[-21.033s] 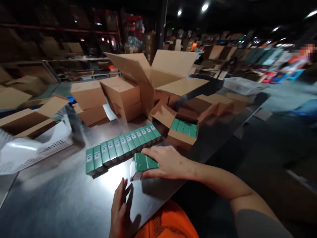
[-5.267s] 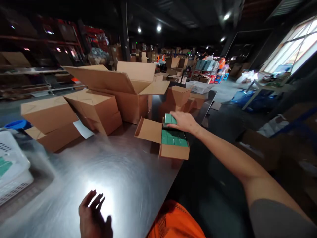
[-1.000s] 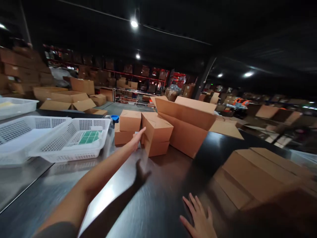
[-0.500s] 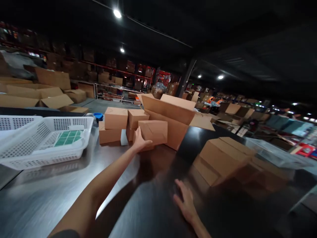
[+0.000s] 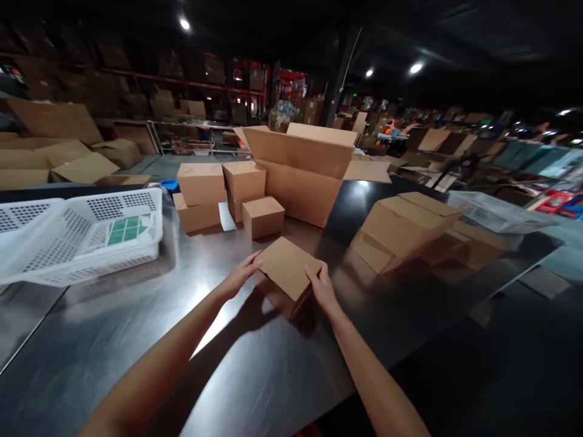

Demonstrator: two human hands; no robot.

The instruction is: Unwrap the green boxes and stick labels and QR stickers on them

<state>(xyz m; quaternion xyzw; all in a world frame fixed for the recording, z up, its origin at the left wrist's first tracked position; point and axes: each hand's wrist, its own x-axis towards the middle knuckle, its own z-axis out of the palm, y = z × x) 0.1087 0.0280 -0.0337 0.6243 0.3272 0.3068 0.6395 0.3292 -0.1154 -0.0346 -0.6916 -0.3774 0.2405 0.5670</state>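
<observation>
A small brown cardboard box (image 5: 288, 270) is between my two hands, low over the metal table (image 5: 255, 376). My left hand (image 5: 241, 276) grips its left corner, thumb on the top face. On the opposite side, my right hand (image 5: 323, 285) closes on the right corner, its thumb also on top. The undersides of both grips are hidden. Just behind stands a similar small box (image 5: 263, 218) on the table. Further back on the left, several more small boxes (image 5: 201, 184) are stacked two high, with a white slip of paper (image 5: 226, 216) leaning against them.
A large open carton (image 5: 300, 188) stands behind the small boxes. White perforated baskets (image 5: 136, 255) are at the left, one containing green-and-white packets (image 5: 127, 230). On the right lie more cardboard boxes (image 5: 405, 224) and a clear plastic tub (image 5: 496, 211). A blue tape roll (image 5: 169, 185) sits behind.
The box my left hand gripped beside the stack has come toward me, away from the other small boxes. My right hand has moved up and taken its right side. The view has tilted down.
</observation>
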